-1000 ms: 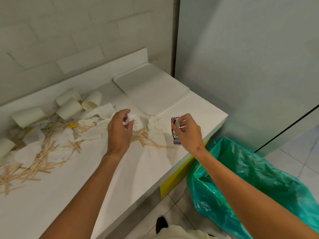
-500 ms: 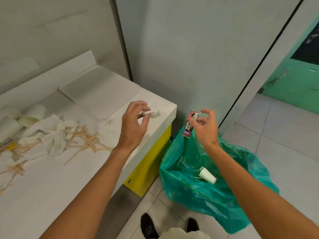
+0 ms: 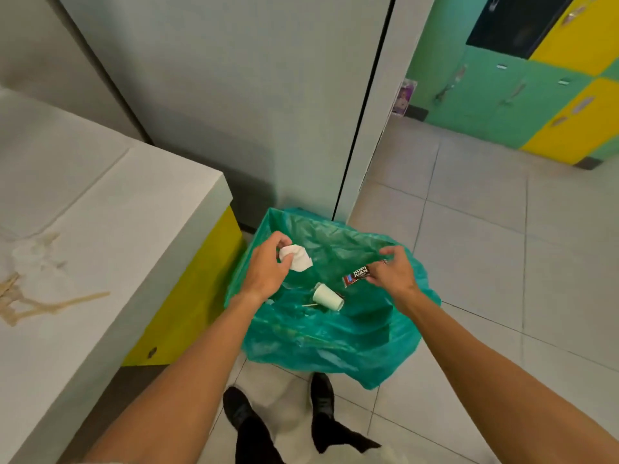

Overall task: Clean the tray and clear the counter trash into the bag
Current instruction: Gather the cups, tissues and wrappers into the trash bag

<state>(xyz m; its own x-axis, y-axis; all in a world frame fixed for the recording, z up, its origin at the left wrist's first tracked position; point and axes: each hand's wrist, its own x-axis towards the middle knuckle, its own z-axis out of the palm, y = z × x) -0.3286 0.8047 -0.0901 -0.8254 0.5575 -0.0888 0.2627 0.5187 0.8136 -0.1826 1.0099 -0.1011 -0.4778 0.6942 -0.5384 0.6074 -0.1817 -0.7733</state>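
Both my hands hang over the open mouth of the green trash bag (image 3: pixel 338 333), which stands on the floor beside the counter. My left hand (image 3: pixel 266 269) grips a crumpled white tissue (image 3: pixel 298 259) between thumb and fingers. My right hand (image 3: pixel 393 272) pinches a red and black sachet wrapper (image 3: pixel 356 275) by one end. Inside the bag lie a white paper cup (image 3: pixel 327 297) and a wooden stick (image 3: pixel 310 305). The white tray (image 3: pixel 43 155) lies at the far left, on the back of the white counter (image 3: pixel 117 236).
Wooden stirrers (image 3: pixel 37 304) and a tissue scrap (image 3: pixel 31 254) lie on the counter's left part. The yellow cabinet front (image 3: pixel 187 303) touches the bag's left side. A grey partition stands behind the bag, and tiled floor (image 3: pixel 502 246) opens to the right. My shoes (image 3: pixel 241 410) stand just in front of the bag.
Both hands swung right, from the counter to above the bag, carrying the tissue and the wrapper. My view turned with them, so most of the counter trash left the frame.
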